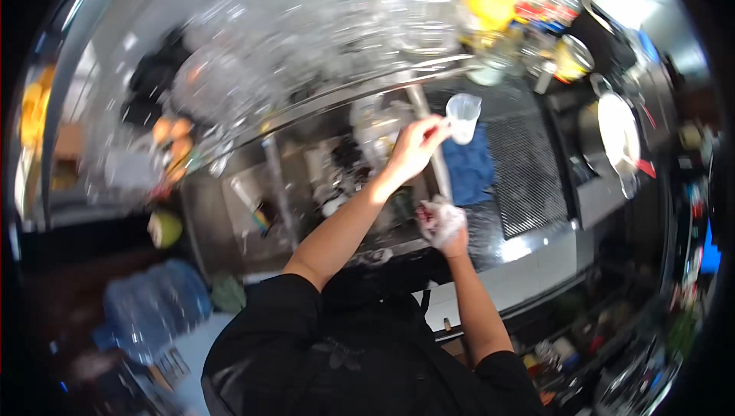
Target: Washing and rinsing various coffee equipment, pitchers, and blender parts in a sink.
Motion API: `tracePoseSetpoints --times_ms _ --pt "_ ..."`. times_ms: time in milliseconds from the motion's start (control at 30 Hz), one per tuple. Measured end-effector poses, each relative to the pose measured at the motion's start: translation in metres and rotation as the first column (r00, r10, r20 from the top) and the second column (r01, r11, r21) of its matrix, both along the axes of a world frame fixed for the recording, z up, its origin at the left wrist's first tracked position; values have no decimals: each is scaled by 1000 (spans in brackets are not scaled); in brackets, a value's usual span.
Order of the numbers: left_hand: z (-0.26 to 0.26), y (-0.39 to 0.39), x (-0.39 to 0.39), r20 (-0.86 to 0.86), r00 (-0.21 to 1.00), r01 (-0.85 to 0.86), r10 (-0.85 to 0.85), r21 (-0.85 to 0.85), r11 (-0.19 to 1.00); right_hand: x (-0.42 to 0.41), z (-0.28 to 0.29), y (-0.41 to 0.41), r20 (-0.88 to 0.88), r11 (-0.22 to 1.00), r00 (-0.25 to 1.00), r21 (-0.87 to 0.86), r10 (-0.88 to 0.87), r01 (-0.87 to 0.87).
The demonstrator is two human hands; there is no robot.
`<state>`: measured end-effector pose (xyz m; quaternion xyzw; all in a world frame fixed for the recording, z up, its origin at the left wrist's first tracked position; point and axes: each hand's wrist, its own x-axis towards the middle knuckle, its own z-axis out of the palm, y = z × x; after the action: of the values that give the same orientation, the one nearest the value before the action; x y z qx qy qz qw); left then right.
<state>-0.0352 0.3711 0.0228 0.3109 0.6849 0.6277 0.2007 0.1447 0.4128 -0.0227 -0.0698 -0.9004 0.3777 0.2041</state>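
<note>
Both of my hands are over a stainless steel sink (212,232). My left hand (414,149) pinches a small clear plastic cup with a pouring lip (463,113) between thumb and fingers. The cup is held above the divider and the black counter on the right. Closer to my body, my right hand (451,231) is closed around a sudsy scrubbing pad (426,215). White foam covers part of its fingers, and reddish bits of the pad show through. Below the cup lies a folded blue cloth (469,172). Wet dishes (336,203), blurred, fill the middle basin.
A black perforated mat (527,169) covers the counter to the right, beside a metal pot (619,129). Many clear glasses or containers (344,20) crowd the back shelf, all motion-blurred. A knife-like tool (250,203) lies in the left basin. A large blue water bottle (155,307) stands at lower left.
</note>
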Motion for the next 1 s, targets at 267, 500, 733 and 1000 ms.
tracePoseSetpoints --times_ms 267,500,733,1000 --pt "-38 -331 32 41 762 -594 646 -352 723 -8 -12 -13 151 956 985 266 87 -126" --pt "-177 -446 -63 -119 671 -675 732 -506 536 -9 -4 -31 231 951 973 301 -2 -70" --pt "-257 -429 -138 208 843 -402 496 -368 838 -4 -21 -77 125 918 973 374 -193 134" --pt "-255 -429 -104 231 935 -114 268 -521 846 10 -53 -64 214 933 916 196 -340 300"
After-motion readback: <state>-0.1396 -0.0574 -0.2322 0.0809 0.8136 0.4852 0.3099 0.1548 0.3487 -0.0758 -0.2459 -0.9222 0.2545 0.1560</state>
